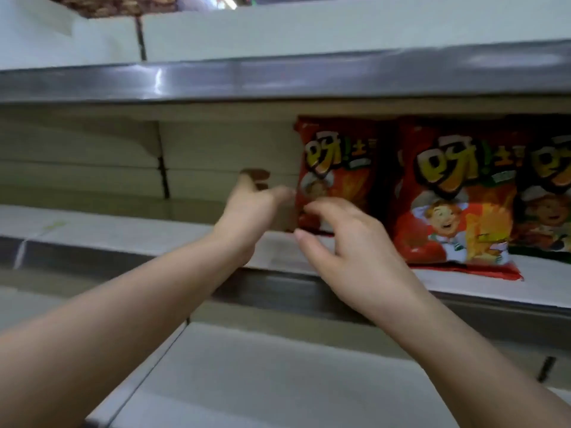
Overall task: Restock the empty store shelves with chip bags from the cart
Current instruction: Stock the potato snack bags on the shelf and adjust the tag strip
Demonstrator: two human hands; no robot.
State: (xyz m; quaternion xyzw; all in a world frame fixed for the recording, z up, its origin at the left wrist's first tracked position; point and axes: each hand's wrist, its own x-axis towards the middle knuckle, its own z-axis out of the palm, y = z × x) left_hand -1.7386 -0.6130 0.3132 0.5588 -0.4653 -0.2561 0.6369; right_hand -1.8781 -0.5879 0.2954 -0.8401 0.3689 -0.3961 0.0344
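Three red chip bags stand upright on the right part of the middle shelf point(92, 225). The leftmost bag point(338, 168) sits further back than the second bag point(454, 199); a third bag point(551, 193) is cut off by the frame's right edge. My left hand point(247, 211) reaches onto the shelf with fingers spread, its fingertips at the leftmost bag's left edge. My right hand point(343, 242) is in front of that bag's lower part, its fingers loosely curled against the bag and its thumb apart below. The cart is out of view.
The upper shelf's metal front edge point(278, 78) runs just above the bags. A lower shelf point(278, 381) lies under my forearms. The middle shelf's left half holds nothing, and a dark upright seam point(163, 177) marks its back panel.
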